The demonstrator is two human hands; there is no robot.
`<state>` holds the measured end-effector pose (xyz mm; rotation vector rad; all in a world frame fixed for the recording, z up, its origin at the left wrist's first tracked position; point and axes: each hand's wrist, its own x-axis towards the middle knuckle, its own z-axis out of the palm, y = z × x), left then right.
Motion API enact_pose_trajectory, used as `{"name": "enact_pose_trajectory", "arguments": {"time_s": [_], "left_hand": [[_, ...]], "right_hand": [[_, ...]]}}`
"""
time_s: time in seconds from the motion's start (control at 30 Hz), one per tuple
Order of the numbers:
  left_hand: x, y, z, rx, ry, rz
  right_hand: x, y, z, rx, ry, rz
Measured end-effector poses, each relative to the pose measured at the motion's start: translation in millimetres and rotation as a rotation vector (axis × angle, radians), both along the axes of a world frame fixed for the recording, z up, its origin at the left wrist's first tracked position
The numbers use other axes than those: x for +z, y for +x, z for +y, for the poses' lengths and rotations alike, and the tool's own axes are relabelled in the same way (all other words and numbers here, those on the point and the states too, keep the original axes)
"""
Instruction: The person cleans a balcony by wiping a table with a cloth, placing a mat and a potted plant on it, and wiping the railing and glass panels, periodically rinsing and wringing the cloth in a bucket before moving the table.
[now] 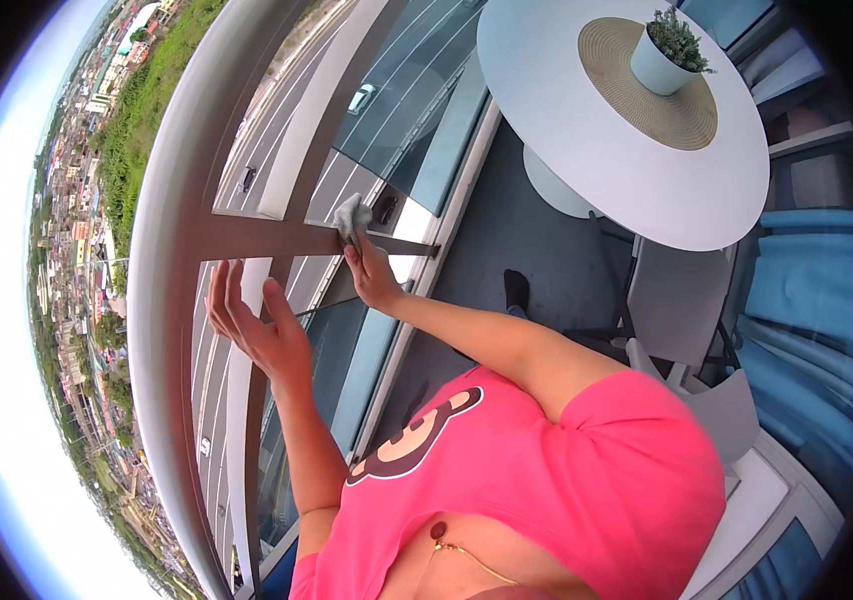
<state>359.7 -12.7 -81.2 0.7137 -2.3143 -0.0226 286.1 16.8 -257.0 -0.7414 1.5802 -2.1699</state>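
I saw the right hand [376, 277] pinching a crumpled grey cloth [351, 215] at the railing post [256, 238], limp and light by its look, likely best gripped by its bunched folds, while the left hand [271, 340] held nothing, fingers loosely spread near the post.

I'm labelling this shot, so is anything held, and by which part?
The right hand holds a crumpled gray cloth by its lower end; the left hand looks empty.
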Motion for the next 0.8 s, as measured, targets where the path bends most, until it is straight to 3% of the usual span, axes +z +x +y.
{"name": "enact_pose_trajectory", "arguments": {"time_s": [0.07,0.1,0.2,0.23,0.33,0.43,0.53,0.57,0.63,0.7,0.8], "left_hand": [[-5.9,-2.4,-1.7,0.053,0.083,0.028],[-10.7,-2.0,-3.4,0.112,0.115,-0.028],[-17.6,-13.3,-4.3,-0.036,0.239,0.155],[-18.1,-13.8,-7.6,-0.038,0.184,0.058],[-26.9,-16.2,-8.9,0.012,0.137,0.042],[-26.4,-16.8,-5.3,0.216,0.056,-0.195],[-27.6,-19.8,-7.3,0.227,-0.117,-0.267],[-27.2,-19.8,-7.0,0.246,-0.106,-0.277],[-26.5,-19.6,-4.1,0.287,-0.079,-0.298],[-29.2,-18.8,-8.5,0.268,-0.028,-0.225],[-35.6,-12.7,-8.1,0.289,-0.008,-0.202]], "right_hand": [[22.7,-12.4,-4.0,0.022,-0.035,-0.002],[35.4,-10.5,-10.6,-0.073,-0.080,0.161],[24.9,-13.1,-15.8,0.007,-0.077,0.148],[15.1,-15.1,-13.8,-0.016,-0.040,0.111],[-61.8,-18.3,-17.4,-0.065,0.083,0.122],[-142.2,-15.4,-19.6,-0.111,0.315,-0.004],[-112.0,-10.0,-19.2,-0.072,0.241,-0.135],[-78.0,-0.4,-15.9,-0.029,0.092,-0.285],[-36.1,13.3,-18.4,-0.214,0.004,-0.108],[-50.9,12.5,-29.1,-0.338,0.022,-0.017],[-118.4,7.6,-38.0,-0.373,0.081,0.014]]}}
